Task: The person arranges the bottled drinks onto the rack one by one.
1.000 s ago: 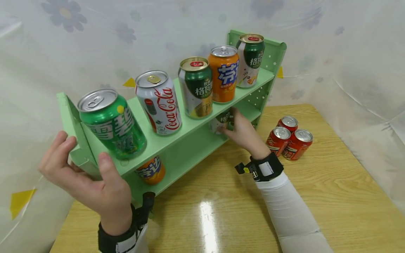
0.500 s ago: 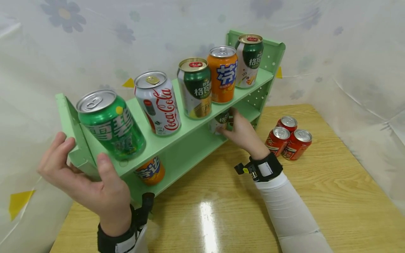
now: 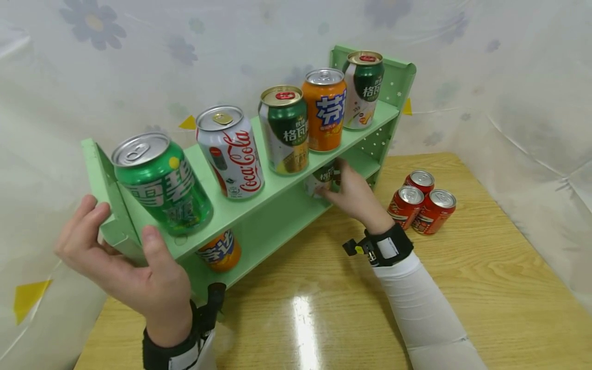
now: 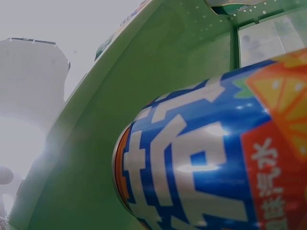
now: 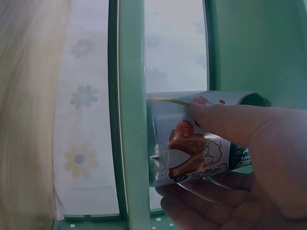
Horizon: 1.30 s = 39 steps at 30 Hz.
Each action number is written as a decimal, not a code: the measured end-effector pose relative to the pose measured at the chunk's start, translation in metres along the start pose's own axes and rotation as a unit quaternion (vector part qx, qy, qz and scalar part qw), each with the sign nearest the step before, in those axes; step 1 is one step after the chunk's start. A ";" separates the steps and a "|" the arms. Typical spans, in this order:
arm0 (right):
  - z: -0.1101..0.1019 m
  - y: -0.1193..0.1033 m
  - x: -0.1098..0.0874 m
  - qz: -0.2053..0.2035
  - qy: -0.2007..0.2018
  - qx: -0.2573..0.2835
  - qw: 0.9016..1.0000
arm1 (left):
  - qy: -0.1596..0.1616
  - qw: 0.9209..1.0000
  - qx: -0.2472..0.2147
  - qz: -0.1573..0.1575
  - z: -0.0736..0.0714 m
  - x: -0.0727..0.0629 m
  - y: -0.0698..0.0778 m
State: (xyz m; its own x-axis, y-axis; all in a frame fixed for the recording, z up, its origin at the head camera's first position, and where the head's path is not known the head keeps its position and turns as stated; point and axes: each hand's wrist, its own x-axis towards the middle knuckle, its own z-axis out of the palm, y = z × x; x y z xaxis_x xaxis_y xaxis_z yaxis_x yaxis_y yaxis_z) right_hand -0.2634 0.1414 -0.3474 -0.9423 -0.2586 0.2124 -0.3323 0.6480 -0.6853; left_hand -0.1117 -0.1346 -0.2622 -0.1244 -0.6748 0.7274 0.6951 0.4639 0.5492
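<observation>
A green two-tier shelf rack (image 3: 273, 221) stands slantwise on the table. My left hand (image 3: 131, 275) holds its left end, thumb at the front edge and fingers around the outer side of the end panel. On the lower tier my right hand (image 3: 353, 198) grips a white-and-green drink can (image 3: 320, 178). The right wrist view shows thumb and fingers on opposite sides of this can (image 5: 192, 139), its base at the shelf board. An orange Fanta can (image 3: 225, 251) stands farther left on that tier, close up in the left wrist view, its upper part hidden in the head view.
Along the upper tier stand a green Sprite can (image 3: 168, 187), a white Coca-Cola can (image 3: 233, 156), two green-and-white cans and an orange can (image 3: 325, 115). Three red cans (image 3: 432, 213) cluster on the wooden table (image 3: 490, 288) to the right. A flower-patterned sheet (image 3: 222, 46) hangs behind.
</observation>
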 end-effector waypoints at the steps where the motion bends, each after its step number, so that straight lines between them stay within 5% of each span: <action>1: 0.000 0.000 0.000 0.000 -0.001 0.000 1.000 | 0.000 1.000 0.000 -0.002 0.000 0.000 0.001; 21: 0.002 -0.004 -0.002 -0.003 -0.002 0.006 1.000 | -0.001 1.000 -0.006 -0.004 0.001 0.000 0.002; 39: 0.024 -0.021 -0.008 -0.061 -0.011 -0.005 0.998 | 0.002 1.000 -0.006 0.004 0.000 0.000 0.001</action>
State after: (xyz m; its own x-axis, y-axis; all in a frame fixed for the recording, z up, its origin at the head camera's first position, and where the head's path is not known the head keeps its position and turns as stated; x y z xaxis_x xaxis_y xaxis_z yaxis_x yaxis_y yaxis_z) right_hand -0.2481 0.1124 -0.3511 -0.8936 -0.3517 0.2791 -0.4456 0.6183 -0.6474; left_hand -0.1116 -0.1341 -0.2617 -0.1160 -0.6727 0.7308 0.7044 0.4630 0.5380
